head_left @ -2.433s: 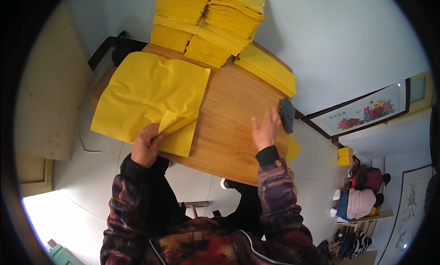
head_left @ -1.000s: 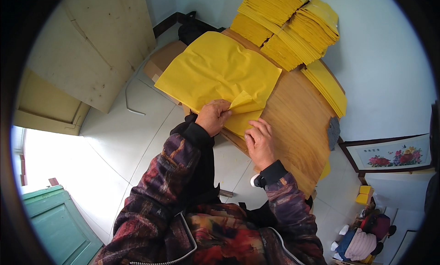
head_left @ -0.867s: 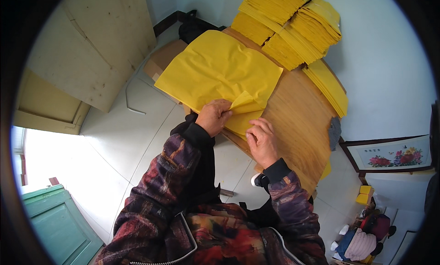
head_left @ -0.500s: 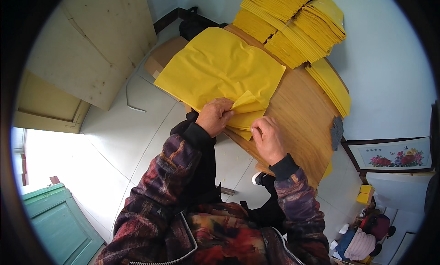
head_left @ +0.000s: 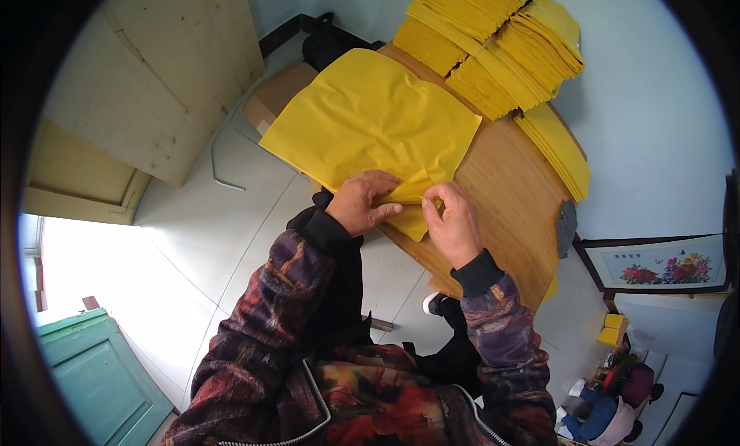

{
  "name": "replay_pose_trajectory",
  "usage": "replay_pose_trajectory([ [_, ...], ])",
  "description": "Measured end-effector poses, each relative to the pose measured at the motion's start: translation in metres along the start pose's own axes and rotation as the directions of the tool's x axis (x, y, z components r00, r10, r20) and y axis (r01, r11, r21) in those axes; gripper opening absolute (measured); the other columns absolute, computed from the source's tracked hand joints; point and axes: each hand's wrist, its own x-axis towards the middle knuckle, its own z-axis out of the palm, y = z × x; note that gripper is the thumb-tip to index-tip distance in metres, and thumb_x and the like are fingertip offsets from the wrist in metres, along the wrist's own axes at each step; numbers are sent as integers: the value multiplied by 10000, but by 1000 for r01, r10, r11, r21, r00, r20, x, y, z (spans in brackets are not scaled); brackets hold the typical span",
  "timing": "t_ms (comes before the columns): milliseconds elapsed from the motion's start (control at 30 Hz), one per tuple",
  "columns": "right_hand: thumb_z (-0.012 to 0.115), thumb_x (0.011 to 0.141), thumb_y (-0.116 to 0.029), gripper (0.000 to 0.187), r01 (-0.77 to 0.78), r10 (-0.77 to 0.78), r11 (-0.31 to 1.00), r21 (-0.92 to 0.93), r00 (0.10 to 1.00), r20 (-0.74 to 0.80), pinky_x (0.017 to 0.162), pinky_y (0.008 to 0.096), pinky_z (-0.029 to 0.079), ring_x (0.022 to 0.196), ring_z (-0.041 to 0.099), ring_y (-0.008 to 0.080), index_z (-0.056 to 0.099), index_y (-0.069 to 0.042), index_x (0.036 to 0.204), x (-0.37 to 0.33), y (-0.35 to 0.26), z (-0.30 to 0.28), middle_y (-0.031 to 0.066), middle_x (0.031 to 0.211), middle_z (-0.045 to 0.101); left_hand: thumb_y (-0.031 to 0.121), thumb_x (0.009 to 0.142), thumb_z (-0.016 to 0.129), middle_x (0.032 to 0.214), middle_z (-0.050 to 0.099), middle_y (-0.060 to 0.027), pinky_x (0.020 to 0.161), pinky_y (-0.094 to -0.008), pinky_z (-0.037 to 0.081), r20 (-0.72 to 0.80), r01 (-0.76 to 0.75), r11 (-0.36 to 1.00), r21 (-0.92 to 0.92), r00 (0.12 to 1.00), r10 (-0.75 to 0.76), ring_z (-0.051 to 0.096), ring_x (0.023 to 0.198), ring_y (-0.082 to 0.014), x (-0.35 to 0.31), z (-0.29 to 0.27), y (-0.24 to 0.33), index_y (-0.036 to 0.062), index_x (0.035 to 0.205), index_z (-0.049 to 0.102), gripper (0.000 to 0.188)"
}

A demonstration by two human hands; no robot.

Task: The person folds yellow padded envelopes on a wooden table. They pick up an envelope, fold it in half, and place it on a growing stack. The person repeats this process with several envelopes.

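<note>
A large yellow sheet (head_left: 362,114), soft and creased like cloth or thin paper, lies over the table's near left part. Along its near edge is a fold, with a yellow flap hanging below it. My left hand (head_left: 364,202) rests on this edge, fingers stretched over the sheet and thumb apart, pointing right. At the fold's right end, my right hand (head_left: 455,224) pinches the sheet's edge between thumb and forefinger. What lies under the left fingers is hidden.
The brown wooden table (head_left: 501,184) carries tied stacks of yellow sheets (head_left: 493,45) at the back, and a flatter yellow pile (head_left: 555,149) by the wall. A grey cloth (head_left: 566,226) hangs at its right edge. A cardboard box (head_left: 274,95) stands left; a framed flower picture (head_left: 655,262) leans right.
The raised yellow corner beside my left hand has been folded down flat. My left thumb has spread away from the fingers, and my right hand has moved slightly up onto the fold.
</note>
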Motion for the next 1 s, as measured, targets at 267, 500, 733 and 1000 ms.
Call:
replay_pose_trajectory([
  [267, 661, 835, -39, 125, 112, -105, 993, 29, 976, -193, 782, 406, 483, 878, 597, 344, 589, -6, 932, -1, -1, 2, 144, 931, 627, 63, 783, 717, 1056, 683, -165, 872, -391, 509, -109, 168, 985, -50, 979, -172, 624, 1004, -360, -1, 12, 5, -7, 970, 702, 200],
  [500, 767, 766, -125, 416, 139, -122, 945, -295, 990, 78, 860, 437, 451, 1010, 539, 327, 602, -34, 1137, -55, 2, 11, 107, 1061, 590, 15, 797, 671, 965, 673, -183, 828, -411, 507, -180, 205, 977, -63, 960, -213, 621, 944, -378, -1, 13, 12, -26, 923, 675, 133],
  [733, 715, 803, -89, 164, 191, -183, 931, -311, 982, 56, 849, 429, 455, 994, 548, 292, 662, -68, 957, -51, 7, 13, 63, 1017, 606, 30, 799, 664, 976, 670, -189, 836, -406, 504, -121, 176, 984, -31, 976, -179, 618, 950, -383, 2, 8, 11, -27, 932, 673, 145],
  [1000, 686, 804, -27, 102, 77, -72, 996, -52, 993, 91, 764, 404, 482, 878, 584, 326, 622, -37, 883, -32, 9, 1, 111, 905, 621, 34, 803, 661, 987, 674, -187, 842, -407, 504, -115, 173, 984, -51, 977, -177, 621, 956, -376, 1, 8, 11, -27, 928, 676, 140],
])
